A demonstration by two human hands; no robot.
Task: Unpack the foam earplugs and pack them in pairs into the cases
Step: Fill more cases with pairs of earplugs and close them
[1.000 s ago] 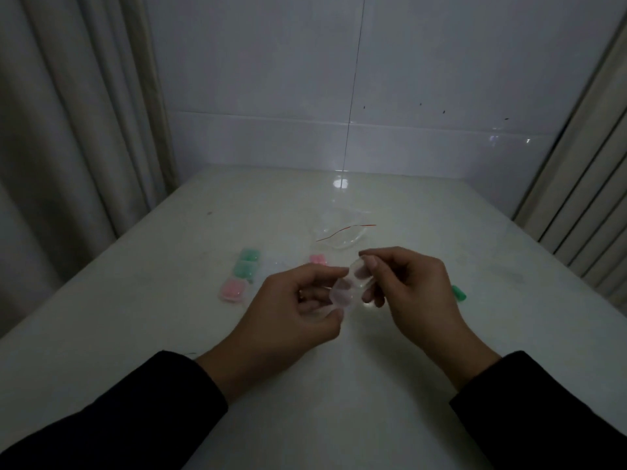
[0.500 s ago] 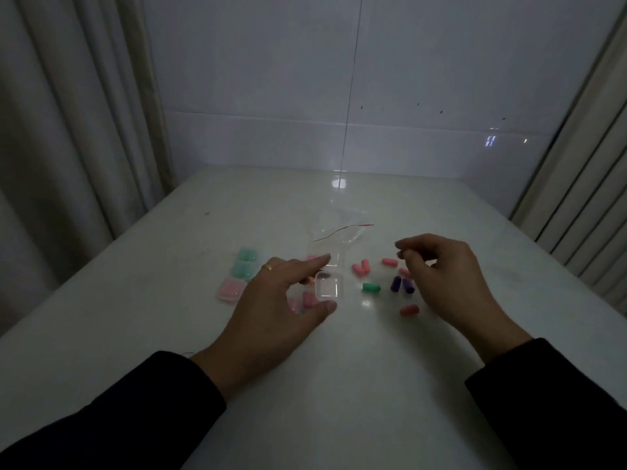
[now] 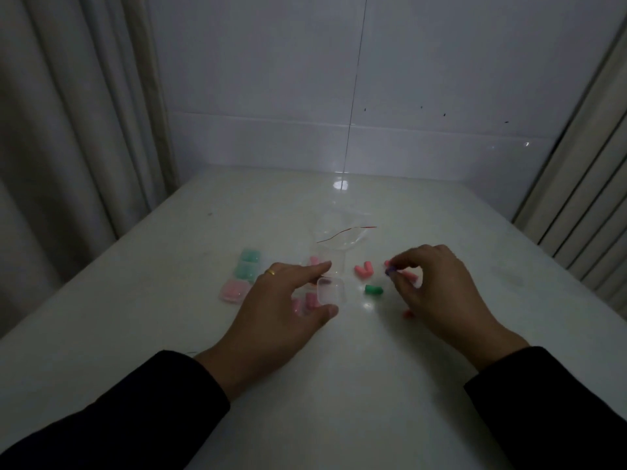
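While the right hand (image 3: 437, 293) pinches a purple earplug (image 3: 390, 271) above the worktop (image 3: 339, 385), the left hand (image 3: 281, 310) lies relaxed beside the open clear case (image 3: 331, 292) — unsteadied, that light case could skid when loaded.

Black long sleeves (image 3: 112, 412), seemingly gold ring (image 3: 270, 272) on left hand (image 3: 271, 310)

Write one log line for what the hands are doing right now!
left hand: steadies clear case | right hand: pinches purple earplug | green earplug: loose on table | stage: picking pair
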